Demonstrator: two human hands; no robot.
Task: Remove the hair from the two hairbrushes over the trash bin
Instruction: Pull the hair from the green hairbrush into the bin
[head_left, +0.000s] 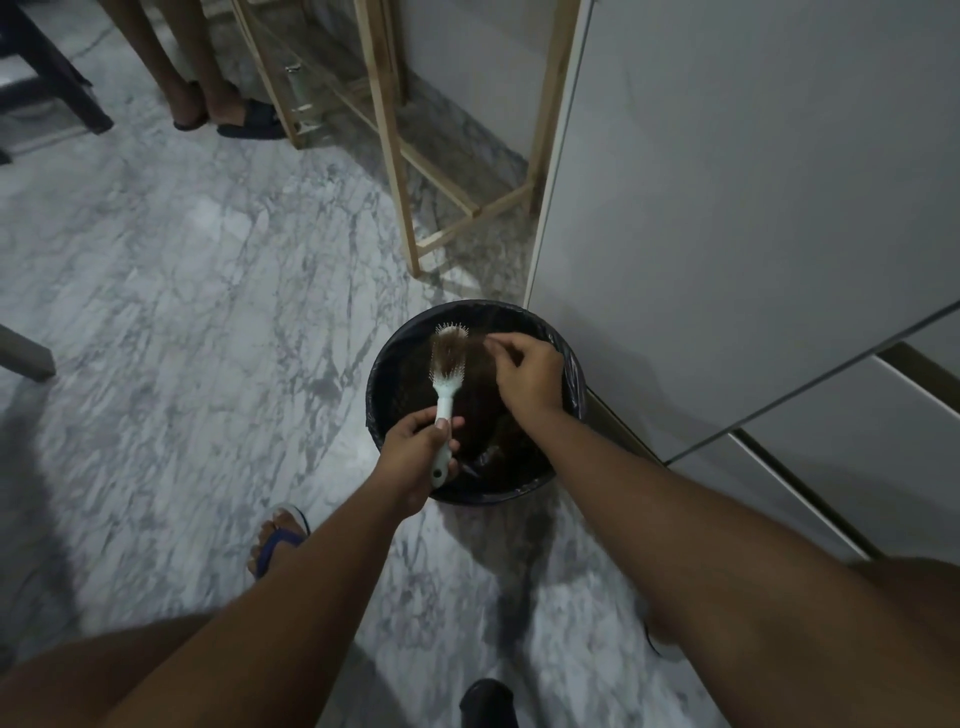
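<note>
A pale mint hairbrush with white bristles is held upright over a round black trash bin lined with a dark bag. My left hand grips the brush handle. Brown hair is matted across the bristles and stretches rightward. My right hand pinches that hair between its fingertips just right of the brush head. Loose brown hair lies inside the bin. A black rounded object shows at the bottom edge; I cannot tell what it is.
The bin stands on a grey marble floor against a white cabinet. A wooden frame stand is behind it. Another person's legs and slippers are at the far left. My left foot in a blue sandal is near the bin.
</note>
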